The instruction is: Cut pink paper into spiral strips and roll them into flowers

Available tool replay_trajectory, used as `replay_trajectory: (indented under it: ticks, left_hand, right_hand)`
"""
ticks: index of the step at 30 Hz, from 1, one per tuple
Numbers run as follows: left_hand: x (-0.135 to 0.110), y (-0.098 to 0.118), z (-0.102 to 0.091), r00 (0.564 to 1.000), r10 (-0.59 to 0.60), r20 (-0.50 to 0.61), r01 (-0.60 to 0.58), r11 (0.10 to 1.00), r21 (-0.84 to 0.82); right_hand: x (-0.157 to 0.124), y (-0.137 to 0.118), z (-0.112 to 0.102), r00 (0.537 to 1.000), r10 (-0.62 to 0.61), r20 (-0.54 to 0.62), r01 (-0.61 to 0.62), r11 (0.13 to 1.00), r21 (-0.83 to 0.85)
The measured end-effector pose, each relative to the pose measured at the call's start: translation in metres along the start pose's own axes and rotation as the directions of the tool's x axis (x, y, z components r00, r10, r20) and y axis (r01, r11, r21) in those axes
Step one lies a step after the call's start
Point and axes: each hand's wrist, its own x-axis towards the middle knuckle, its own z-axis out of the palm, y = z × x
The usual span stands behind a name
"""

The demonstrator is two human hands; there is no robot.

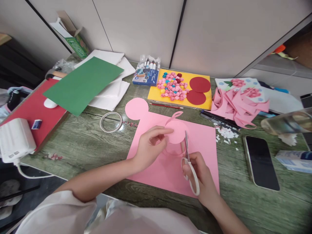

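My left hand pinches a pink paper circle held just above a large pink paper sheet on the table. A thin pink paper strip curls off the circle's edge. My right hand grips white-handled scissors, with the blades pointing up at the circle's right rim. A second pink circle lies flat at the sheet's far left corner.
A tape ring, green paper on white sheets, a red board and a white charger are at left. A marker box, a yellow sheet with paper balls, pink scraps and a phone lie behind and right.
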Motion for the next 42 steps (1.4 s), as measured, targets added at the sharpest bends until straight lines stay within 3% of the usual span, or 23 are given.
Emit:
replay_trajectory:
  ticks: [9,20,42]
  left_hand:
    - [-0.0011,-0.0044,0.002,0.999,-0.027,-0.037,0.028,1.0,0.011]
    - [-0.002,-0.0032,0.0029,0.994,-0.097,0.059,0.093,0.994,0.057]
    - [0.0004,0.0001,-0.0009,0.999,-0.04,0.019,0.039,0.998,0.054]
  right_hand:
    - [0.0017,-0.0035,0.0006,0.999,0.025,0.037,-0.025,1.0,-0.007]
    - [-0.0008,0.0014,0.0001,1.0,-0.01,0.002,0.01,1.0,0.001]
    - [0.001,-0.006,-0.0009,1.0,0.006,0.011,-0.005,0.999,-0.033]
